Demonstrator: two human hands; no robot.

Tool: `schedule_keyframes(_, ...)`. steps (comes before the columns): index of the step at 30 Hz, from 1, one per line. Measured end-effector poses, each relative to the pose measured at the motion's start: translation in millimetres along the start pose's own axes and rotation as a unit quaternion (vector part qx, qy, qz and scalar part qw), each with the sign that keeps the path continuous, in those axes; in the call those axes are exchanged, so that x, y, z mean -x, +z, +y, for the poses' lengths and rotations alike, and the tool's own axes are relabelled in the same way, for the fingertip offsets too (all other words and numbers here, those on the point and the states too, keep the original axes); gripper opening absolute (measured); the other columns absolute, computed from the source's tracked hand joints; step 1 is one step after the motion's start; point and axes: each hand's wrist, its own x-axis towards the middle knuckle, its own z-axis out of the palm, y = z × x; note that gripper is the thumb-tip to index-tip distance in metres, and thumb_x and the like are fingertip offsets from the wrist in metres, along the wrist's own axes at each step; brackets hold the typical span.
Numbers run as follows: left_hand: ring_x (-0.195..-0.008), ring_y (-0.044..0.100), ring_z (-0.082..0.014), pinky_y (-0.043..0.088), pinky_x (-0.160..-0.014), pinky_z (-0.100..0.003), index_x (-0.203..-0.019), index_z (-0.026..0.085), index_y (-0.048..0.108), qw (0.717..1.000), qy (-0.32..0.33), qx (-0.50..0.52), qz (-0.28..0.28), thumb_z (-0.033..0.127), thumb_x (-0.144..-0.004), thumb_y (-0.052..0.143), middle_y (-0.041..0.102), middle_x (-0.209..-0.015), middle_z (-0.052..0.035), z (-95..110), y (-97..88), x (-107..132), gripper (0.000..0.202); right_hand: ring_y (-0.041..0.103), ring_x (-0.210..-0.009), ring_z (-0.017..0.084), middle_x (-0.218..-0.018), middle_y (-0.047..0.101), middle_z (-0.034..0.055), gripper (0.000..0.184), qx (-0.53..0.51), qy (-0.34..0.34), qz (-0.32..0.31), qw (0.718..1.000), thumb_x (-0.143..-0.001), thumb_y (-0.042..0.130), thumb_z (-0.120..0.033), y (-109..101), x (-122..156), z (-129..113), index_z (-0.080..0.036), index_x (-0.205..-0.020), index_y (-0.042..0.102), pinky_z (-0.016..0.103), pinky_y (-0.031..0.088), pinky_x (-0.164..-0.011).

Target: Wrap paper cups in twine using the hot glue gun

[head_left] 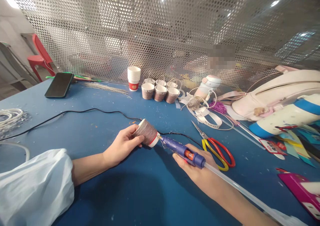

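My left hand [126, 140] grips a paper cup [147, 132] tipped on its side, its wall wound with greyish-brown cord. A red band and white edge show at the cup's right end. In my right hand [197, 166] is a blue hot glue gun [178, 149], its nozzle touching or very close to that end of the cup. A long translucent glue stick [240, 188] sticks out of the gun's back. Scissors [215, 149] with red and yellow handles lie just beyond my right hand.
Several cord-wrapped cups [160, 92] stand at the back beside a stack of paper cups [134, 77]. A phone [59, 85] lies back left. A black cable [75, 111] crosses the blue table [120, 192]. Bottles, ribbon [207, 117] and a pale bag [272, 92] crowd the right.
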Motion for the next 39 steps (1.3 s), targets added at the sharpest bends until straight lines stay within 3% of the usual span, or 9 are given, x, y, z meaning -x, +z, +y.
schedule_keyframes(3,-0.066,0.057,-0.0109,0.048,-0.069,-0.029,-0.091,0.014,0.059,1.000,-0.010,0.021,0.008,0.031,-0.085,0.059,0.060,-0.082,-0.0003,-0.3,0.6,-1.3,0.018,0.049,-0.044,0.011,-0.053,0.052,-0.0056,0.021,-0.028,-0.001,-0.006,1.000,-0.087,0.057,-0.038,-1.9,-0.3,-0.8,-0.024,-0.072,0.051,0.021,0.040,-0.045)
schedule_keyframes(13,-0.065,0.059,-0.0116,0.053,-0.057,-0.028,-0.098,0.014,0.057,0.996,-0.028,0.088,0.019,0.035,-0.085,0.062,0.061,-0.089,-0.0029,-3.0,4.0,-4.3,0.024,0.047,-0.046,0.009,-0.059,0.054,-0.0047,0.014,-0.026,-0.109,-0.034,0.993,-0.088,0.055,-0.028,11.7,1.8,-8.5,-0.022,-0.077,0.051,0.021,0.036,-0.045)
schedule_keyframes(25,-0.064,0.057,-0.0117,0.054,-0.053,-0.027,-0.096,0.014,0.058,0.995,-0.028,0.095,0.007,0.035,-0.084,0.063,0.060,-0.084,-0.0029,0.9,4.8,-3.1,0.025,0.052,-0.049,0.010,-0.059,0.056,-0.0057,0.011,-0.016,-0.060,0.006,0.998,-0.087,0.058,-0.029,3.5,2.3,-3.3,-0.023,-0.079,0.053,0.020,0.041,-0.052)
schedule_keyframes(32,-0.065,0.058,-0.0123,0.054,-0.052,-0.026,-0.098,0.013,0.058,0.994,-0.034,0.106,0.016,0.036,-0.084,0.063,0.061,-0.085,-0.0036,-0.1,5.8,-4.1,0.027,0.047,-0.045,0.009,-0.059,0.056,-0.0040,0.014,-0.025,-0.109,-0.031,0.993,-0.089,0.053,-0.028,6.6,2.0,-10.3,-0.021,-0.077,0.052,0.021,0.038,-0.047)
schedule_keyframes(39,-0.065,0.059,-0.0131,0.054,-0.052,-0.026,-0.091,0.014,0.058,0.993,-0.040,0.112,0.013,0.036,-0.082,0.065,0.061,-0.082,-0.0027,2.5,6.1,-2.5,0.025,0.050,-0.046,0.010,-0.059,0.057,-0.0042,0.013,-0.006,-0.090,-0.022,0.996,-0.088,0.054,-0.029,8.8,2.6,-5.7,-0.022,-0.077,0.052,0.021,0.039,-0.048)
